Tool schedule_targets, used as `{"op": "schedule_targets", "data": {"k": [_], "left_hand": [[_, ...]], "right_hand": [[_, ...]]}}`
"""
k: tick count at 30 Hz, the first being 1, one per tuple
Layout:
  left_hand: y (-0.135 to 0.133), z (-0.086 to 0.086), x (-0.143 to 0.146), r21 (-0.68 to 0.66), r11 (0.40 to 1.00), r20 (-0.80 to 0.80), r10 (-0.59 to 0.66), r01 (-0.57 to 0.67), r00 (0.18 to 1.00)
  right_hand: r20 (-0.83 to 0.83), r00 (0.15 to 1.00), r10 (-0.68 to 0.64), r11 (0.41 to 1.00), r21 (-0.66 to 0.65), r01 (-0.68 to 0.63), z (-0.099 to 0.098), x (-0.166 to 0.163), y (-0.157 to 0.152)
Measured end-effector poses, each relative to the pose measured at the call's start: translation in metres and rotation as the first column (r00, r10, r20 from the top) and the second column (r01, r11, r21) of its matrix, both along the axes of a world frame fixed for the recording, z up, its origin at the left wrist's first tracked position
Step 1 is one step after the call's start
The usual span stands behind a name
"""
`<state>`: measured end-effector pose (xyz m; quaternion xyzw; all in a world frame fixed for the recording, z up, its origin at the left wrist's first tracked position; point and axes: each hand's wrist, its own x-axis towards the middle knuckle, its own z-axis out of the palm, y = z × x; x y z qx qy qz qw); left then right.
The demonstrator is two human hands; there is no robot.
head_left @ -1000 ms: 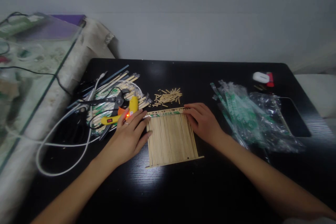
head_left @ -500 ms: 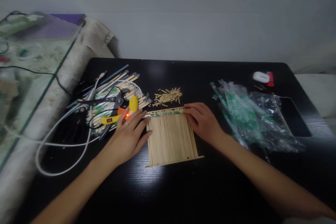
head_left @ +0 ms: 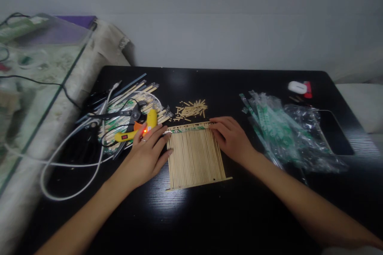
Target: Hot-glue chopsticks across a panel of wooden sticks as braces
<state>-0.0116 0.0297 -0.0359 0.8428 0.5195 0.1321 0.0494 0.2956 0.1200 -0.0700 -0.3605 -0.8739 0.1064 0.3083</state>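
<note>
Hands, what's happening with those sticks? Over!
Left hand, right hand: at opposite ends of strip. Stick mat: strip across its far end. Glue gun close by left hand.

From here, a plain grey wall (head_left: pixel 209 32) rises dimly lit behind the black desk (head_left: pixel 227 87), a glass-topped table (head_left: pixel 64 57) beside its left edge.

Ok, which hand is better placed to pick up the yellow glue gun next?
Left, most likely: the left hand lies next to the yellow glue gun, while the right hand is farther off, at the right edge of the stick panel.
</note>
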Motion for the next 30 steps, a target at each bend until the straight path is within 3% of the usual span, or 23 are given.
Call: {"op": "schedule_targets", "data": {"k": [30], "left_hand": [[0.0007,0.0013,0.0004,-0.012,1.000,0.020,0.002,-0.002,1.000]], "right_hand": [[-0.012,1.000,0.000,1.000,0.011,0.000,0.0021,-0.0016,0.0000]]}}
